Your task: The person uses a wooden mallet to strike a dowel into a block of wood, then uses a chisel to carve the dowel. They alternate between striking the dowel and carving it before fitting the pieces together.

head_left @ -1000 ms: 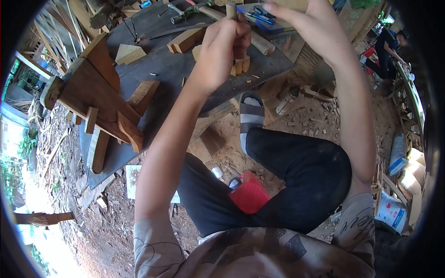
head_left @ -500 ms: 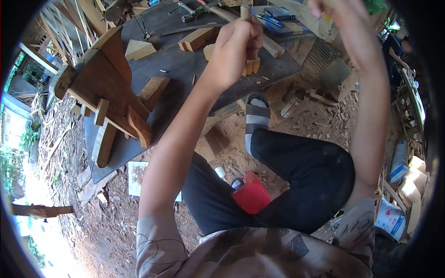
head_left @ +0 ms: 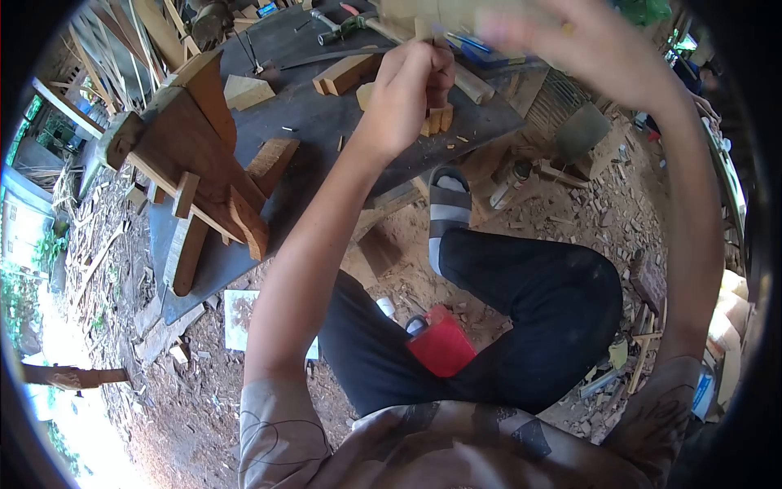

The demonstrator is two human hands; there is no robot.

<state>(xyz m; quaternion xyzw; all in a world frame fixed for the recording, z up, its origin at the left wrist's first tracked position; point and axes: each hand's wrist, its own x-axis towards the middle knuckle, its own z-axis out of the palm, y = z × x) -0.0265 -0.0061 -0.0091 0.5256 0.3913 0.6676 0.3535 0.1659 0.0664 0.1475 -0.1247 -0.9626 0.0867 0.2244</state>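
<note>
My left hand (head_left: 410, 94) is closed in a fist around an upright wooden-handled chisel (head_left: 423, 31); the handle's top sticks out above the fist and the blade is hidden. Under the fist lies a small notched piece of wood (head_left: 440, 121) on the dark tabletop (head_left: 326, 130), with a few chips beside it. My right hand (head_left: 525, 33), smeared by motion, grips a pale wooden mallet (head_left: 444, 15), also blurred. The mallet overlaps the top of the chisel handle in this view.
On the table are a tilted wooden assembly (head_left: 183, 138), loose wood blocks (head_left: 350, 72), a hammer (head_left: 340, 33) and a blue pen (head_left: 468, 41). A red object (head_left: 442, 342) sits between my legs. Wood scraps litter the ground. Another person (head_left: 692, 77) is at the far right.
My right hand has swung left with the mallet, from the upper right toward the chisel handle. My left fist stays in place on the chisel.
</note>
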